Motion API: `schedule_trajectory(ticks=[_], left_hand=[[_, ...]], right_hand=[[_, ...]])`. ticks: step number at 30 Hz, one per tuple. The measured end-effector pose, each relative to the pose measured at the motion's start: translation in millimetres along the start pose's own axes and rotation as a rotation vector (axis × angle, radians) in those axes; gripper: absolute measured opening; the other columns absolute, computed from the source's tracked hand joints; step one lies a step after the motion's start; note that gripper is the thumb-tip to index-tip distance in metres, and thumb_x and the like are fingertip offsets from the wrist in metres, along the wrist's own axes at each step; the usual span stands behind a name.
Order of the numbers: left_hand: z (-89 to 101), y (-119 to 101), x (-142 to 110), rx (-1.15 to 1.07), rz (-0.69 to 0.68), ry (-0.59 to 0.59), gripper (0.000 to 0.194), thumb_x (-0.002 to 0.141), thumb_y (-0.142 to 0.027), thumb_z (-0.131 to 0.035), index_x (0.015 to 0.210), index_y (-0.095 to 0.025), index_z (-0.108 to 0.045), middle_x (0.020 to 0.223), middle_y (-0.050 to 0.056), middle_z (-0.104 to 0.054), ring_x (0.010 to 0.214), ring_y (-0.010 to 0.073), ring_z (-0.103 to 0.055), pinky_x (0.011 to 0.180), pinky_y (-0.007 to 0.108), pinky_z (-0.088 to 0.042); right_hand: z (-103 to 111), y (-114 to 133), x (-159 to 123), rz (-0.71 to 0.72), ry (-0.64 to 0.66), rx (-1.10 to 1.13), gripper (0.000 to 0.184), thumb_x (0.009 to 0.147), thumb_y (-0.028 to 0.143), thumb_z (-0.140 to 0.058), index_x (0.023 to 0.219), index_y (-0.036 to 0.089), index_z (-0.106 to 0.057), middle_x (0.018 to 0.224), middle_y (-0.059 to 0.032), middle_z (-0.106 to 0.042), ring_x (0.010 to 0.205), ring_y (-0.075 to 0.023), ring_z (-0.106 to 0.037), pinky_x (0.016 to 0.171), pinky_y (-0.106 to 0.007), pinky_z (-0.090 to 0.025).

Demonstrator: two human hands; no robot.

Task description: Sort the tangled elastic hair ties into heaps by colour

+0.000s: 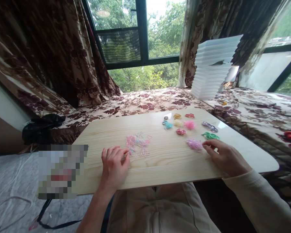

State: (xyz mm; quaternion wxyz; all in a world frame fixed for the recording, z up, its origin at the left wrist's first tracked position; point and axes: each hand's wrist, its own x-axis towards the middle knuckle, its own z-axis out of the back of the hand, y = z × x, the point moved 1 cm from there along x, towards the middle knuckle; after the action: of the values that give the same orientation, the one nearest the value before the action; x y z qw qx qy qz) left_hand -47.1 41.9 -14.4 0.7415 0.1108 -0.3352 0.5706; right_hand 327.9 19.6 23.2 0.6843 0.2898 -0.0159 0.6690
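Left grip (114, 165) and right grip (223, 156): bare. Left forearm (98, 203): bare as far as shown. Right sleeve (260, 195): long, plain, pale beige, loosely creased, its cuff (238, 178) ending at the wrist. Garment (137, 212) below the near edge of the bench (166, 170): grey-beige, folded, with a vertical central seam (158, 212) and a small dark detail at its top. Beside the left forearm: dark blue cloth (108, 209).

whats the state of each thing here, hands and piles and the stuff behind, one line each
left hand: fingers bent, at the mixed pile's edge
right hand: fingers bent, beside the lilac pile; grip unclear
mixed pile: loose, spread out
lilac pile: heaped together
bright pink pile: heaped together
green bands: grouped
white stack: standing, layered
left curtain: drawn aside
black bundle: crumpled
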Motion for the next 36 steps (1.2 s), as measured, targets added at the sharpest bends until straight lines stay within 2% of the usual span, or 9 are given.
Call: schedule_trajectory(ticks=[4,7,9,13,17,21,27,32,36], left_hand=[[0.0,-0.6,0.2,0.004,-0.005,0.001,0.012,0.087,-0.022,-0.055,0.087,-0.021,-0.067,0.093,0.006,-0.072,0.105,0.0287,-0.060,0.106,0.055,-0.029],[-0.1,-1.2,0.4,0.005,-0.005,0.007,0.012,0.087,-0.022,-0.055,0.087,-0.021,-0.067,0.094,0.006,-0.072,0.105,0.0288,-0.059,0.106,0.055,-0.029],[-0.3,-1.3,0.3,0.002,-0.006,0.004,0.013,0.087,-0.021,-0.055,0.087,-0.021,-0.067,0.094,0.006,-0.072,0.105,0.0286,-0.059,0.106,0.055,-0.028],[-1.4,-0.6,-0.6,-0.003,-0.009,-0.011,0.012,0.087,-0.021,-0.055,0.087,-0.021,-0.067,0.093,0.005,-0.072,0.104,0.0287,-0.059,0.106,0.055,-0.028],[-2.7,0.9,-1.2,-0.008,-0.010,-0.013,0.013,0.087,-0.022,-0.055,0.088,-0.022,-0.067,0.092,0.005,-0.072,0.104,0.0288,-0.059,0.105,0.054,-0.029],[-2.3,1.2,-1.0,-0.003,-0.010,-0.006,0.013,0.088,-0.022,-0.053,0.088,-0.022,-0.067,0.093,0.005,-0.072,0.105,0.0283,-0.059,0.105,0.054,-0.028],[-0.7,-1.2,0.0,-0.012,-0.009,0.002,0.014,0.088,-0.022,-0.053,0.089,-0.022,-0.067,0.094,0.005,-0.072,0.105,0.0280,-0.058,0.106,0.054,-0.027],[0.5,-1.1,0.0,-0.030,-0.014,0.000,0.015,0.088,-0.023,-0.052,0.087,-0.022,-0.067,0.092,0.005,-0.072,0.105,0.0268,-0.058,0.104,0.050,-0.030],[0.5,-0.1,-0.1,-0.023,-0.019,-0.007,0.015,0.088,-0.024,-0.052,0.086,-0.022,-0.067,0.092,0.005,-0.072,0.104,0.0271,-0.059,0.104,0.050,-0.031]], right_hand=[[12.3,-13.1,14.4,-0.019,0.002,-0.020,0.025,0.078,0.043,-0.052,0.080,0.025,-0.070,0.069,-0.0031,-0.070,0.055,-0.0193,-0.061,0.056,-0.032,-0.046],[21.8,-23.8,44.6,-0.011,-0.057,-0.104,0.022,0.076,0.040,-0.057,0.081,0.026,-0.073,0.068,-0.0034,-0.070,0.060,-0.0207,-0.063,0.059,-0.032,-0.046],[22.5,-26.8,71.1,-0.033,-0.005,-0.177,0.020,0.074,0.035,-0.059,0.080,0.025,-0.075,0.070,-0.0041,-0.071,0.063,-0.0213,-0.064,0.061,-0.032,-0.046],[6.8,-20.7,118.6,-0.043,0.138,-0.220,0.015,0.069,0.025,-0.060,0.070,0.023,-0.075,0.068,-0.0033,-0.072,0.064,-0.0196,-0.065,0.061,-0.029,-0.047],[-11.2,-11.7,138.9,-0.024,0.163,-0.212,0.017,0.069,0.020,-0.058,0.063,0.022,-0.074,0.066,-0.0023,-0.072,0.065,-0.0170,-0.066,0.062,-0.025,-0.048],[-1.2,-11.6,129.6,-0.008,0.145,-0.216,0.020,0.073,0.023,-0.058,0.076,0.021,-0.077,0.072,-0.0055,-0.074,0.068,-0.0195,-0.067,0.063,-0.028,-0.049],[25.0,-24.8,78.4,0.089,0.135,-0.145,0.026,0.076,0.031,-0.056,0.090,0.024,-0.077,0.078,-0.0041,-0.075,0.068,-0.0200,-0.067,0.064,-0.029,-0.051],[14.0,-14.1,32.9,0.162,0.101,-0.033,0.026,0.078,0.028,-0.051,0.086,0.024,-0.076,0.079,-0.0045,-0.074,0.062,-0.0171,-0.064,0.059,-0.028,-0.051],[6.6,1.7,16.3,0.207,0.107,-0.026,0.029,0.082,0.025,-0.047,0.085,0.024,-0.075,0.086,-0.0051,-0.073,0.061,-0.0150,-0.064,0.061,-0.027,-0.051]])
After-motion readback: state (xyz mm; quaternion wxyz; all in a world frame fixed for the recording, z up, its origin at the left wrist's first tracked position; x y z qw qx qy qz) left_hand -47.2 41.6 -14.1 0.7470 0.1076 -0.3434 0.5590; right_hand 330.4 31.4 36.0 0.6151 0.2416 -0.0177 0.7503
